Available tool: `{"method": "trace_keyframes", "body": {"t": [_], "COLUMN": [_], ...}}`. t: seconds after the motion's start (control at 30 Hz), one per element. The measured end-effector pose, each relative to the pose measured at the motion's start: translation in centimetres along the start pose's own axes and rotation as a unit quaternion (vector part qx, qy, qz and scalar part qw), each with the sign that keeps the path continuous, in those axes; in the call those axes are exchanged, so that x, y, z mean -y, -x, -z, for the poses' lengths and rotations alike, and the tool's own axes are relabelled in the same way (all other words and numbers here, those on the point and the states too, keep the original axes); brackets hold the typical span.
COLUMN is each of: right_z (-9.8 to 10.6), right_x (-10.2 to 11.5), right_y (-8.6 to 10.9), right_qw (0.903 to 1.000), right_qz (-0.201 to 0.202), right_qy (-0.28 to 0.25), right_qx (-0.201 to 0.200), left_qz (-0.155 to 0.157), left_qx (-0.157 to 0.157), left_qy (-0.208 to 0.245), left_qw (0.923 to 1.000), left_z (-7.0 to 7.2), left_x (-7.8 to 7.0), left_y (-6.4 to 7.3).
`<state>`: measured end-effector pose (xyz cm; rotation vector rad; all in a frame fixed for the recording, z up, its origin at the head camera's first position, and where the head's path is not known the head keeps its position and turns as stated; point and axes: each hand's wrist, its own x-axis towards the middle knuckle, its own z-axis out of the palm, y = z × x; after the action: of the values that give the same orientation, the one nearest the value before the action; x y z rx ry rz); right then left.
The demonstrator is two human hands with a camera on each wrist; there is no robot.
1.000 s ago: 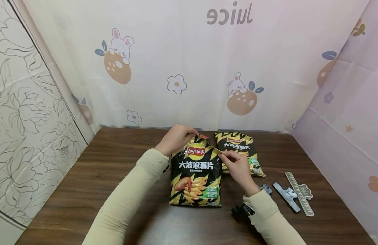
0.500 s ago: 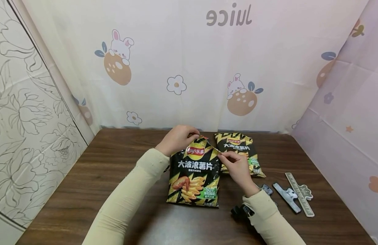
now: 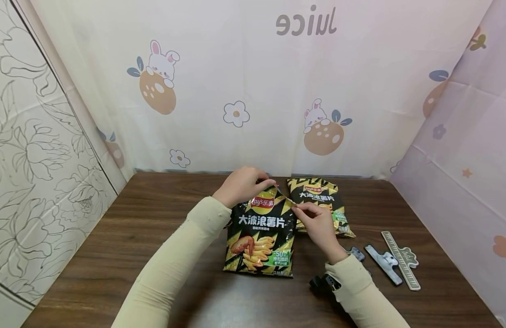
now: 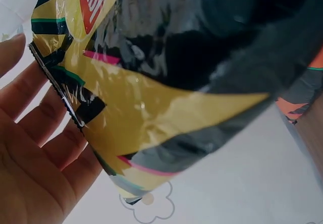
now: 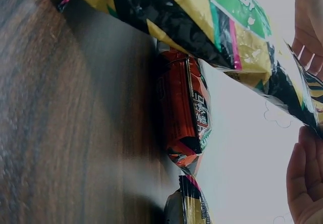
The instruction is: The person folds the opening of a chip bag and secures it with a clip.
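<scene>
A black-and-yellow bag of potato chips (image 3: 259,241) stands near the middle of the table, its face toward me in the head view. My left hand (image 3: 242,184) is at its top edge; in the left wrist view the fingers (image 4: 33,98) lie behind that edge, tips hidden, while the thumb is a little clear of it. Thumb and fingers of my right hand (image 3: 318,223) pinch the bag's upper right corner. In the right wrist view, both hands show at the right side of the picture.
Another black-and-yellow chip bag (image 3: 317,196) lies back right. A red bag (image 5: 176,103) sits behind the held one. To the right lie a metal clip (image 3: 386,264) and a pale ornate clip (image 3: 400,259); a third clip (image 3: 357,253) is partly hidden by the right wrist.
My left hand has shifted right along the bag's top edge, its thumb now more extended. The bag's lower end has moved slightly left. My right hand keeps its pinch.
</scene>
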<state>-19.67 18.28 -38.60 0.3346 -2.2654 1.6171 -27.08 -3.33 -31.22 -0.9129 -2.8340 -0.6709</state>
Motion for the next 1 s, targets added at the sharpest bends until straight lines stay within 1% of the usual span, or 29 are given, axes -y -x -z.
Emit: {"method": "trace_keyframes", "body": {"t": [0.4, 0.63, 0.9, 1.0], "right_z": [0.0, -0.01, 0.04, 0.09], "right_x": [-0.02, -0.11, -0.06, 0.01], "right_y": [0.15, 0.21, 0.22, 0.31], "right_qw": [0.9999, 1.0, 1.0, 1.0], "right_qz": [0.012, -0.003, -0.002, -0.008], "right_qy": [-0.002, -0.007, -0.007, -0.003], "right_qx": [0.002, -0.006, -0.006, -0.002], "left_qz": [0.015, 0.008, -0.005, -0.005], "left_qx": [0.01, 0.024, 0.04, 0.049], "left_qy": [-0.007, -0.009, -0.008, -0.007], "left_qw": [0.9998, 0.9996, 0.9992, 0.9988], "left_z": [0.15, 0.12, 0.54, 0.6], "left_x": [-0.17, -0.1, -0.15, -0.11], "left_y": [0.2, 0.11, 0.23, 0.36]}}
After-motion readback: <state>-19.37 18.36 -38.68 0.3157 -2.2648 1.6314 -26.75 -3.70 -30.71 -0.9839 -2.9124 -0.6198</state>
